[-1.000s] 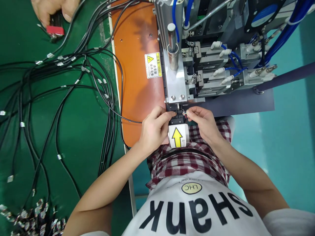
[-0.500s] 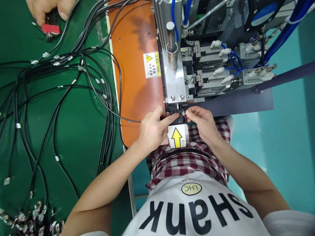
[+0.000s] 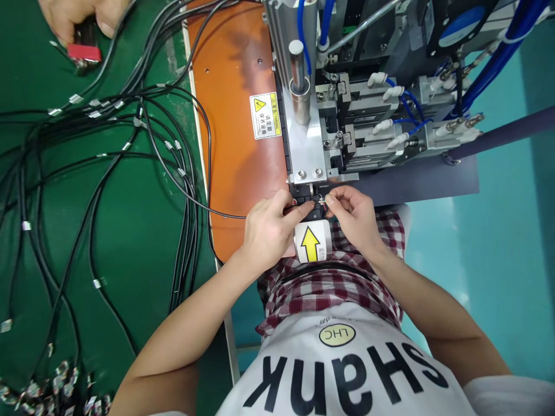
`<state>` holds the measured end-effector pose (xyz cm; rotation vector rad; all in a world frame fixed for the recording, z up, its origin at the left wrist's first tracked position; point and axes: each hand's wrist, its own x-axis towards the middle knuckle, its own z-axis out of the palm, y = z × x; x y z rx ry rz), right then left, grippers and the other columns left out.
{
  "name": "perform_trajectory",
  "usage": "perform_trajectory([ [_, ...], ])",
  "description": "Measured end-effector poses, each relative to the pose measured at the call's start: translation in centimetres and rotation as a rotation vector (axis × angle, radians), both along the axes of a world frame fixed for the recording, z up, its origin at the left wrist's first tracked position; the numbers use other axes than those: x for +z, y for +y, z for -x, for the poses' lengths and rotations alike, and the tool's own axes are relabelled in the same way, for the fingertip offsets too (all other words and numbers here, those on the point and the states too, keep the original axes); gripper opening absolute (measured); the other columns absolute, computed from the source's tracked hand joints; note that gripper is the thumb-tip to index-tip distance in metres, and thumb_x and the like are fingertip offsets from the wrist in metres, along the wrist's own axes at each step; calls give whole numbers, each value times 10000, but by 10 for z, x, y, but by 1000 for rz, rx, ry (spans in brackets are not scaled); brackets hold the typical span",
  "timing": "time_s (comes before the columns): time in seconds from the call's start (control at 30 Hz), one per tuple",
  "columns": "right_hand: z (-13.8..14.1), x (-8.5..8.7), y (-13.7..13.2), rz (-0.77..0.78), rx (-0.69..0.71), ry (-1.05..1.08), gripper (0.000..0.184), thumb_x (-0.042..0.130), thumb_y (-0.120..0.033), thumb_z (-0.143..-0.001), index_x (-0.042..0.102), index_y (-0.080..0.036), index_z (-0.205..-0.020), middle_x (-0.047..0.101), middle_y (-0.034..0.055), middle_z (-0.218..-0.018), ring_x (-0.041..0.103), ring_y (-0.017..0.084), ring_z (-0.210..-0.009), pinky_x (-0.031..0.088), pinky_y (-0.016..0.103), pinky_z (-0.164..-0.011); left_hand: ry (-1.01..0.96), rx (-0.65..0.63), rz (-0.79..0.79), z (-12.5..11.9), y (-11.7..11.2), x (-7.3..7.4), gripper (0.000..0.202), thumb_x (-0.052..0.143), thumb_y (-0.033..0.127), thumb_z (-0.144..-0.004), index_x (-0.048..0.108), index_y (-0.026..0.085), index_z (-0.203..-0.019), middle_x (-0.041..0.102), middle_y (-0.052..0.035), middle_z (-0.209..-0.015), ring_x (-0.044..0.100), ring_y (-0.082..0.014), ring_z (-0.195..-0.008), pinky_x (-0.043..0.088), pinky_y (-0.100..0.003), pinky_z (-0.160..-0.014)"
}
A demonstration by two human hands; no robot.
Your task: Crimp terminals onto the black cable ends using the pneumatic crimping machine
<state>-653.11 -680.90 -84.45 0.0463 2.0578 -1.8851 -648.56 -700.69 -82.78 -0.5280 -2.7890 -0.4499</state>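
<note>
My left hand [image 3: 267, 226] and my right hand [image 3: 352, 215] meet at the black fixture [image 3: 303, 199] at the front of a metal press machine [image 3: 312, 133]. Both hands pinch the end of a thin black cable [image 3: 191, 196] with small red wires at the fixture slot. The cable runs left from my left hand over the orange plate [image 3: 236, 156]. A white tab with a yellow arrow [image 3: 310, 241] sits just below the fixture, between my hands.
Many black cables with metal clips [image 3: 99, 156] sprawl over the green mat [image 3: 130, 242] at left. Another person's hand [image 3: 78, 23] holds a red-and-black part at top left. Blue air hoses [image 3: 407, 104] and cylinders crowd the machine at right. A pile of connectors [image 3: 43, 387] lies bottom left.
The view has drifted slightly; my hands stay pinched at the fixture. The other person's hand at top left shifted a little to the left.
</note>
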Motion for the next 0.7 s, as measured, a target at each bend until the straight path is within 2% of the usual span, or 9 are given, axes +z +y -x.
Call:
perform_trajectory([
  [0.1, 1, 0, 0, -44, -7, 45, 277, 698, -474, -876, 617, -213, -833, 631, -1, -762, 604, 144, -639, 476, 296, -645, -21, 2, -15, 0, 0, 0, 359, 394, 223, -1018, 716, 256, -1172, 535, -61, -854, 510, -167, -724, 384, -274, -582],
  [0.27, 9, -2, 3, 149, 53, -198, 264, 743, -437, -837, 646, -200, -773, 579, -32, -606, 546, 124, -591, 447, 289, -675, -57, 11, -41, -1, -1, -1, 364, 397, 201, -1008, 706, 260, -1191, 531, -62, -866, 511, -170, -735, 391, -276, -582],
  [0.37, 12, -1, 4, 195, 58, -290, 247, 766, -412, -815, 667, -190, -769, 581, -35, -582, 528, 114, -578, 422, 283, -670, -43, 12, -44, -1, -1, -2, 354, 406, 206, -1010, 708, 261, -1185, 533, -60, -868, 507, -166, -728, 385, -272, -580],
  [0.7, 11, -2, 5, 65, 80, -104, 276, 727, -453, -860, 641, -197, -804, 588, -25, -630, 566, 130, -592, 435, 285, -630, -21, -14, -20, 1, -3, -2, 332, 420, 260, -1026, 712, 249, -1185, 567, -66, -904, 527, -167, -742, 393, -277, -593],
])
